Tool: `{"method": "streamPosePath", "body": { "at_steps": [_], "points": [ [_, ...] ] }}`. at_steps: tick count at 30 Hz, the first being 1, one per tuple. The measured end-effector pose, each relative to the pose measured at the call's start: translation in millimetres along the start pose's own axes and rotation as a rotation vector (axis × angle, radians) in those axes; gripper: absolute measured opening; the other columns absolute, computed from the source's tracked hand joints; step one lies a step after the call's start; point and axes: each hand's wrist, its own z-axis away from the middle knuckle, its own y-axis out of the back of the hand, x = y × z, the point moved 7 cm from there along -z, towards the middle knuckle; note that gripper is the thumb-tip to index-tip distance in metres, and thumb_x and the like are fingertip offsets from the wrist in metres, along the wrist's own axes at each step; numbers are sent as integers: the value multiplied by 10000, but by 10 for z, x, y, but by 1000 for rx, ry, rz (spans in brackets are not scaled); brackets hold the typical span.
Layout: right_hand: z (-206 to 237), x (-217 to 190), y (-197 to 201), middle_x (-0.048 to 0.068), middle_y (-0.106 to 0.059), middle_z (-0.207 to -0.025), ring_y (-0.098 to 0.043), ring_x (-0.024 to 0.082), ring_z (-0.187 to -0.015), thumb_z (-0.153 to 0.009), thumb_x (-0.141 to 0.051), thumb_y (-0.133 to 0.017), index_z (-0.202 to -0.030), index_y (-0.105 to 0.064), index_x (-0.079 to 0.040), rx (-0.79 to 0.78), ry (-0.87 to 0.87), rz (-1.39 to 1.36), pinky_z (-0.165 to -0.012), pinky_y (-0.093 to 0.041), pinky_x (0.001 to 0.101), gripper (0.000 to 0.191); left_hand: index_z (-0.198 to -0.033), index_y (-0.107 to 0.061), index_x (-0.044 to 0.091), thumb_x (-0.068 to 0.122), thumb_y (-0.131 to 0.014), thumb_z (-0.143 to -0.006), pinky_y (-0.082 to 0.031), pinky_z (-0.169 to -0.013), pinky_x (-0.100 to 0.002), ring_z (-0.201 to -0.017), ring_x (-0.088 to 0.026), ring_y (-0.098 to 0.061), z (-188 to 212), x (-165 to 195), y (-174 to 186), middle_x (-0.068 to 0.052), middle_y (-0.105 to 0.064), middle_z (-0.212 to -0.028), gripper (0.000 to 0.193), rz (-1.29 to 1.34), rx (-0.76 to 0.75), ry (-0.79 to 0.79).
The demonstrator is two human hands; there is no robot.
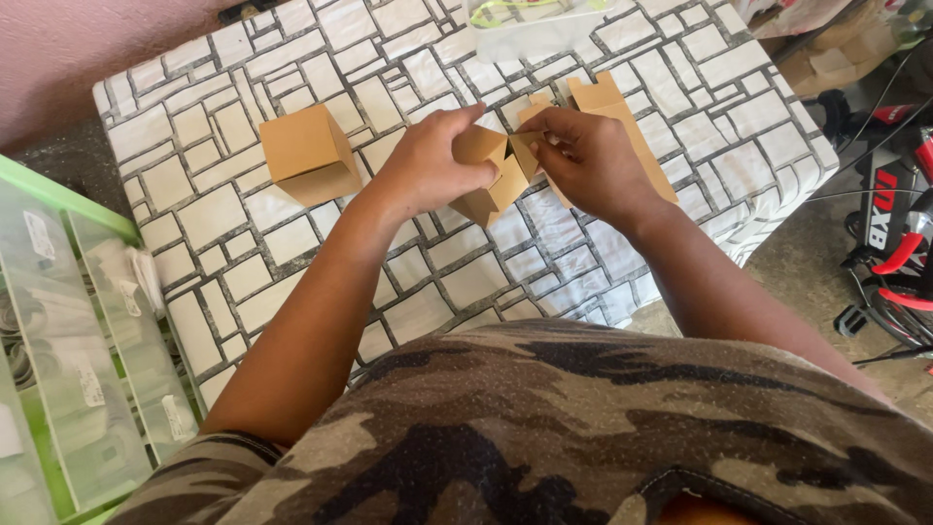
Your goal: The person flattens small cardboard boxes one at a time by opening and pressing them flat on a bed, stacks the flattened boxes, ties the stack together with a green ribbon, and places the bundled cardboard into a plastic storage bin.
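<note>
- A short-sleeved camouflage shirt of soft fabric (583,418), blotched in olive, tan, dark brown and black, was worn.
- Its left sleeve (209,467) was ended by a dark hemmed band just above the elbow.
- Both forearms were left bare, and no watch, ring or bracelet was seen on the left hand (428,165) or the right hand (588,160).
</note>
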Motion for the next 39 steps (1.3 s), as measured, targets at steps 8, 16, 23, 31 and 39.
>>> {"method": "streamPosePath", "body": {
  "at_steps": [8,16,23,31,39],
  "points": [
    [2,-109,26,91,-736,-982,-737,148,-897,-1017,-49,-646,-1213,-690,-47,52,74,44,-812,-602,285,201,-1379,-629,41,267,-716,-759,-526,-975,-370,-1145,-316,-693,13,170,75,-207,-704,-1252,665,-88,30,-55],
    [326,-470,-122,159,-400,-1558,-441,411,-1440,-852,-9,-701,-1150,-645,-164,154,446,408,-1166,-434,540,341,-1385,-612,47,238,-712,-741,-531,-956,-341,-1117,-276,-719,36,55,98,-185,-730,-1212,679,38,25,5],
    [237,-380,-185,211,-392,-1553,-257,502,-1496,-804,-109,-806,-1187,-652,-121,57,410,632,-1164,-252,717,413,-1439,-551,9,386,-755,-887,-518,-1024,-352,-1224,-248,-679,-34,-227,16,-174,-679,-1360,699,188,-43,-78],
    [409,-363,-29,174,-543,-1400,-511,424,-1375,-786,-39,-816,-884,-665,-81,81,490,435,-1099,-493,499,184,-1460,-550,67,409,-722,-935,-519,-1022,-357,-1201,-234,-671,-24,-309,32,-126,-698,-1361,650,280,-73,-69],
    [360,-283,-95,148,-606,-1339,-709,297,-1053,-865,-22,-806,-961,-644,-3,33,405,254,-843,-602,377,189,-1384,-675,128,151,-694,-888,-551,-968,-390,-1126,-287,-718,70,374,272,-156,-720,-1284,496,-141,36,-189]
  ]
}}
